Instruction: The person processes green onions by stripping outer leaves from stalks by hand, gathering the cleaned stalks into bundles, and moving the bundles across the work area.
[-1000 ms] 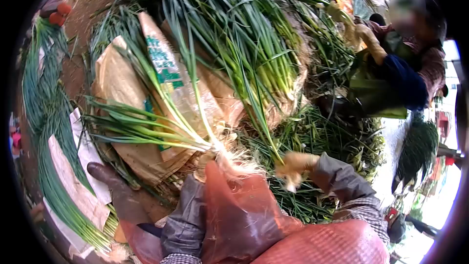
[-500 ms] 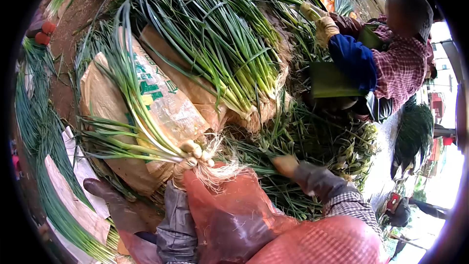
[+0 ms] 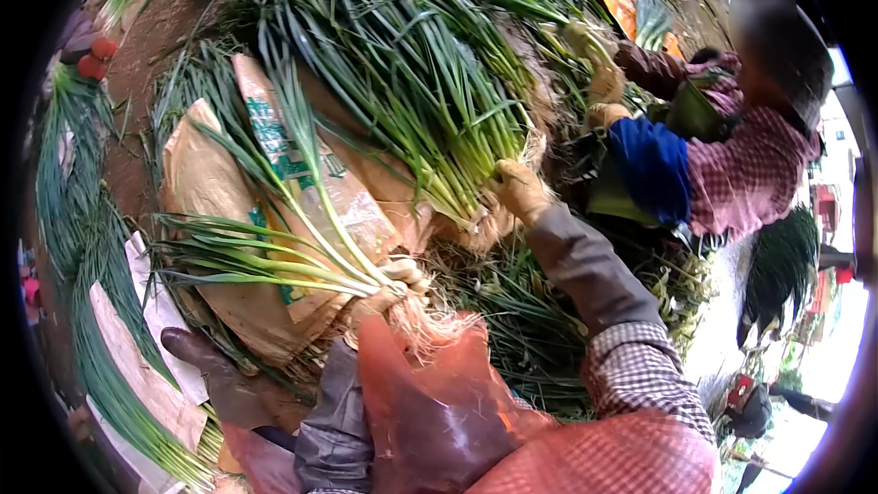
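My left hand (image 3: 368,306), in a pale glove, is closed round the root end of a small bunch of green onions (image 3: 315,261) above my red apron (image 3: 439,393). The stalks fan out to the left over a printed sack (image 3: 352,206), and pale roots hang to the right. My right hand (image 3: 523,190), also gloved, is at the root end of the large green onion pile (image 3: 466,142). Its fingers are bent against the stalks; whether they grip one is too small to tell.
A co-worker (image 3: 741,155) in a checked shirt sits at the right, gloved hands on green onions at the pile's far end. Stripped leaves (image 3: 521,329) lie below the pile. Further green onions (image 3: 128,357) lie along the left, beside my boot (image 3: 215,375).
My right hand has moved from the stripped leaves up to the large pile. The stalk it held a second ago is gone from it. My left hand still holds its bunch, shifted slightly.
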Demonstrator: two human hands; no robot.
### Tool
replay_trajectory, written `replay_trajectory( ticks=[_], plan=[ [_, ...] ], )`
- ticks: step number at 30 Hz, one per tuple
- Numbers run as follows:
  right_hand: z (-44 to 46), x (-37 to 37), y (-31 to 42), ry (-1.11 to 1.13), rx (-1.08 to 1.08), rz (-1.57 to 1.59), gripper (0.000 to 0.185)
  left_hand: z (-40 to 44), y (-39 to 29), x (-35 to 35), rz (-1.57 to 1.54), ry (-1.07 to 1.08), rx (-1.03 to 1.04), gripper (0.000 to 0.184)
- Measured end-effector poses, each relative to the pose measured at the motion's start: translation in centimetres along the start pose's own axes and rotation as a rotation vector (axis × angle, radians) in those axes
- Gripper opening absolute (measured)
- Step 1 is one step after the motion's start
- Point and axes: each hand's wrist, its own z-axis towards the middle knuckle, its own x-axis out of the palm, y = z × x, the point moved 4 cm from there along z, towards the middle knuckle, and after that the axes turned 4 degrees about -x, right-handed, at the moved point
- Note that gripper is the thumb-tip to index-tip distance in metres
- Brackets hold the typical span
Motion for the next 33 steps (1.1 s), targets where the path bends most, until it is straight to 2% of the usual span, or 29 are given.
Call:
replay_trajectory(
  ticks=[1,3,4,5,7,8,9,11,12,13,15,16,17,20,23,26,27,28,29,30,31,32,33],
  plan=[
    [0.7,-1.9,4.0,0.078,0.060,0.119,0.023,-0.1,0.1,0.4,0.032,-0.040,0.003,0.019],
    [-0.3,-4.0,9.5,0.287,0.318,0.594,0.027,1.6,2.6,-4.5,0.208,-0.060,-0.022,0.016],
    [-1.2,-4.6,12.2,0.370,0.354,0.733,0.026,2.4,3.8,-6.8,0.295,-0.069,-0.036,0.015],
    [-2.1,-4.4,14.4,0.445,0.387,0.868,0.025,2.7,5.0,-6.0,0.002,-0.143,-0.217,0.012],
    [-4.1,-2.3,16.9,0.378,0.388,1.145,0.019,2.3,4.9,-3.4,0.207,-0.197,-0.039,0.023],
    [-4.5,-2.0,17.0,0.326,0.325,1.095,0.018,2.4,5.2,-2.6,0.114,-0.240,0.056,0.027],
    [-5.5,-2.0,16.8,0.264,0.445,1.222,0.019,2.3,5.0,-2.3,0.119,-0.241,0.060,0.027],
    [-7.4,-3.5,16.5,0.148,0.301,1.033,0.018,1.6,4.6,-1.4,-0.034,-0.362,-0.107,0.030],
    [-8.8,-4.3,16.7,0.186,0.303,1.148,0.019,2.6,5.8,-3.4,0.010,-0.298,-0.031,0.033],
    [-10.3,-4.7,16.0,0.290,0.370,1.120,0.020,2.4,5.5,-3.2,0.005,-0.295,-0.032,0.033],
    [-11.1,-5.4,15.0,0.311,0.571,1.060,0.022,1.4,5.0,-1.5,-0.107,-0.287,-0.155,0.034],
    [-10.2,-5.3,14.4,0.209,0.579,1.104,0.028,0.8,4.6,-0.8,-0.075,-0.398,-0.180,0.034],
    [-8.5,-4.7,14.2,0.191,0.597,1.153,0.041,0.9,4.6,-0.8,-0.072,-0.397,-0.187,0.034],
    [-3.5,-3.0,16.7,0.204,0.541,1.178,0.028,1.4,4.9,-2.0,-0.031,-0.360,-0.126,0.034],
    [-4.3,-1.2,17.9,0.152,0.473,1.156,0.019,2.0,4.8,-3.5,0.064,-0.395,-0.050,0.034],
    [-10.0,-1.9,16.8,0.558,0.422,1.033,0.015,2.4,4.7,-4.8,0.114,-0.414,-0.071,0.034],
    [-11.4,-3.3,16.1,0.685,0.422,1.002,0.015,2.3,4.8,-4.8,0.092,-0.402,-0.112,0.034],
    [-12.0,-4.5,15.1,0.615,0.596,1.176,0.016,1.5,4.2,-3.4,-0.025,-0.338,-0.179,0.033],
    [-11.7,-4.9,14.0,0.523,0.675,1.194,0.028,1.0,3.9,-2.6,-0.139,-0.271,-0.246,0.033],
    [-10.9,-4.8,13.9,0.517,0.621,1.198,0.035,1.5,4.7,-3.2,-0.231,-0.122,-0.225,0.037],
    [-9.3,-4.8,14.4,0.504,0.554,1.198,0.042,0.2,3.7,-1.9,-0.293,-0.066,-0.165,0.043],
    [-7.9,-4.0,15.3,0.586,0.515,1.298,0.050,0.0,4.1,-2.4,-0.318,0.020,-0.189,0.041],
    [-6.7,-2.0,15.6,0.620,0.467,1.362,0.040,0.2,4.6,-3.2,-0.346,0.097,-0.210,0.040]
  ],
)
